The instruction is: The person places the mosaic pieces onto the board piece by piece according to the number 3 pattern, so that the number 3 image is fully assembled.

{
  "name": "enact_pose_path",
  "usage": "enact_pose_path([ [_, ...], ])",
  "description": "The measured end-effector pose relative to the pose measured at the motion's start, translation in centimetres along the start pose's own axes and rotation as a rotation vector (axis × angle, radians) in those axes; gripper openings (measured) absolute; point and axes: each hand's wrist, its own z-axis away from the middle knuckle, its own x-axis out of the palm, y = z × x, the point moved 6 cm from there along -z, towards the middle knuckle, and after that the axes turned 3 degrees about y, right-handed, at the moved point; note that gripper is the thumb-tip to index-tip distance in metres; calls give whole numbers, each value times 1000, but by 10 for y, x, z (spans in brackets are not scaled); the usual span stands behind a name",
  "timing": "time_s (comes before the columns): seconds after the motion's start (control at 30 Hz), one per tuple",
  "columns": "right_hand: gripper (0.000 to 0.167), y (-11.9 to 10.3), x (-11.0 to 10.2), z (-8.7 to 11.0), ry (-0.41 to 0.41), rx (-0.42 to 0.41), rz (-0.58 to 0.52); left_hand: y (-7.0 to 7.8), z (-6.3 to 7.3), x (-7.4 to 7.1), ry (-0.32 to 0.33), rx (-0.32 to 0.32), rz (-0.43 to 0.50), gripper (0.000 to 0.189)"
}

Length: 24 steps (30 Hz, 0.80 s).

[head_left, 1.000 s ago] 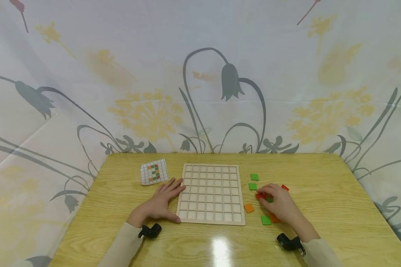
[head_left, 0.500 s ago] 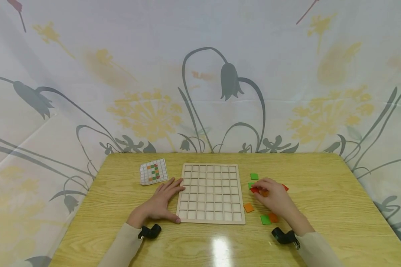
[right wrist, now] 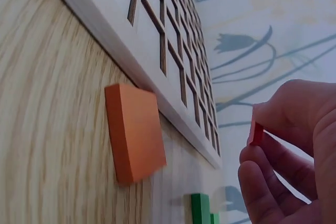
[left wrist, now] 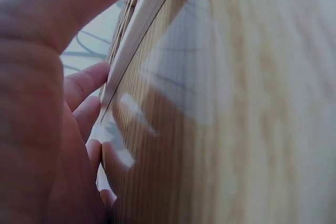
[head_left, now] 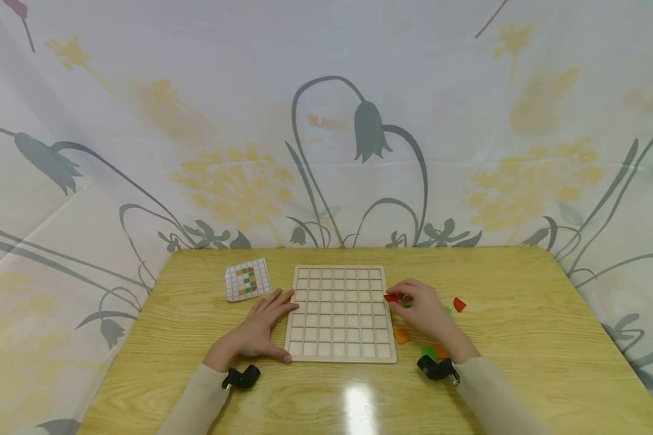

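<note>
A pale wooden grid board lies on the table. My left hand rests with spread fingers along its left edge, thumb at the near corner; in the left wrist view its fingertips meet the board's side. At the right edge, my right hand pinches a small red tile between thumb and fingertips. The right wrist view shows this red tile edge-on, raised above the tabletop. An orange tile lies close beside the board's edge, with a green tile beyond it.
A card with a coloured grid pattern lies left of the board. Right of the board are a red quarter-round tile, a green tile and a second orange tile. A patterned curtain hangs behind the table.
My right hand has carried the red tile left, from among the loose tiles to the board's right edge. My left hand has stayed on the board's left edge.
</note>
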Motion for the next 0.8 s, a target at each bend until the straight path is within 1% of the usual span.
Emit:
enact_pose_path([
  [0.2, 25, 3, 13, -12, -30, 48, -13, 1, 0, -1, 7, 8, 6, 108],
  [0.4, 24, -2, 29, -27, -62, 59, -50, -1, 2, -3, 12, 2, 16, 108],
  [0.6, 16, -9, 37, -38, -63, 122, -92, -1, 3, -3, 11, 2, 33, 109],
  [0.73, 6, -10, 40, -44, -37, 117, -108, 2, 2, -2, 15, 11, 34, 107],
  [0.8, 4, -8, 43, -46, -25, 111, -102, 3, 2, -2, 15, 13, 29, 107],
])
